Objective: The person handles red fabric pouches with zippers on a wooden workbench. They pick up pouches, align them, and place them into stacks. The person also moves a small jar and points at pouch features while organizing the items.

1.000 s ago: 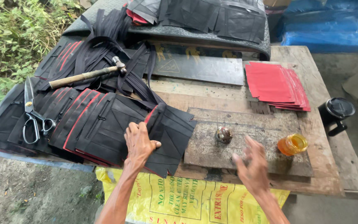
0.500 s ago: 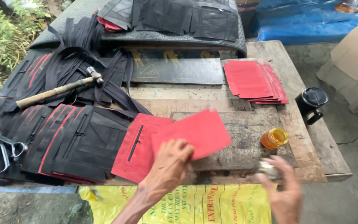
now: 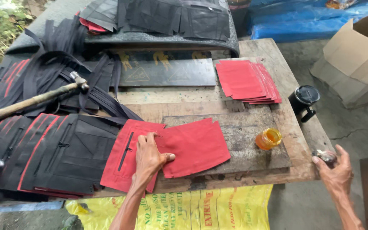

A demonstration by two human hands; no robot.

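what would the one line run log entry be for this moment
left hand: flat on red fabric piece | right hand: holds small dark object at table edge | orange jar: on board

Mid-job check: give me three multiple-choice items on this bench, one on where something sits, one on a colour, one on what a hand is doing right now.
1. Where does the hammer lie?
A. On the black pieces at the left
B. On the cardboard box
C. Beside the black mug

2. What colour is the opened piece under the left hand?
A. Blue
B. Red
C. Yellow

3. What is the right hand doing?
A. Lying flat on the board
B. Gripping the scissors
C. Holding a small dark object off the table's right edge

Answers:
1. A, its wooden handle rests across the black straps and pieces left of the board.
2. B, the piece with the slit shows red, like the red stack further back.
3. C, its fingers close round a small object beyond the table edge.
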